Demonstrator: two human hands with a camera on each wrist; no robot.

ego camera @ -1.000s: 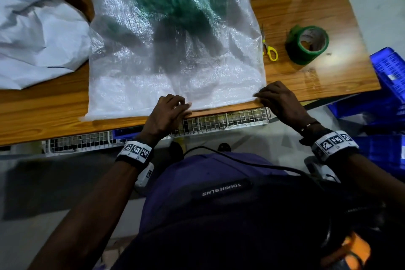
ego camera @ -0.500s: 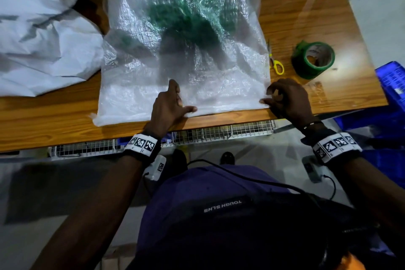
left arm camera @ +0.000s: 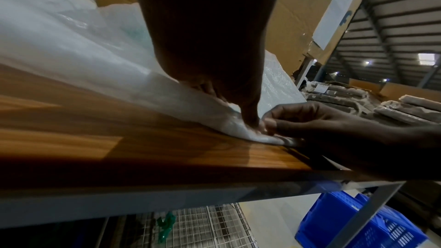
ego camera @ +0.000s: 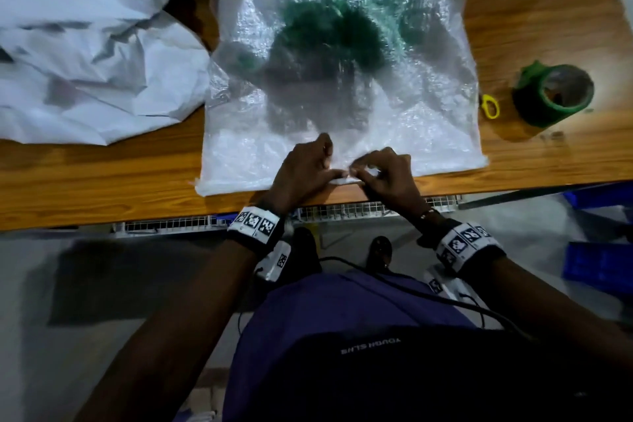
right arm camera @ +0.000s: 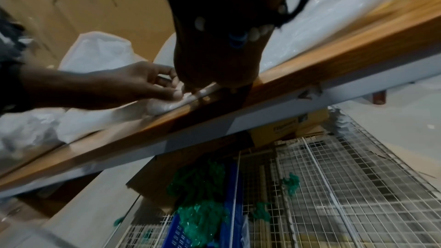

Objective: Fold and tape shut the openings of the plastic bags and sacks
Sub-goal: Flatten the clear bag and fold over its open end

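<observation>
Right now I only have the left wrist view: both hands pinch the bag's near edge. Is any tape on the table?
Observer: Yes, a green tape roll sits to the right of the bag, untouched.
Reviewer: Scissors too?
Observer: A yellow scissors handle shows between the bag's right edge and the roll.
Reviewer: Where along the edge are the hands?
Observer: Near its middle; the left hand and right hand meet there.
</observation>
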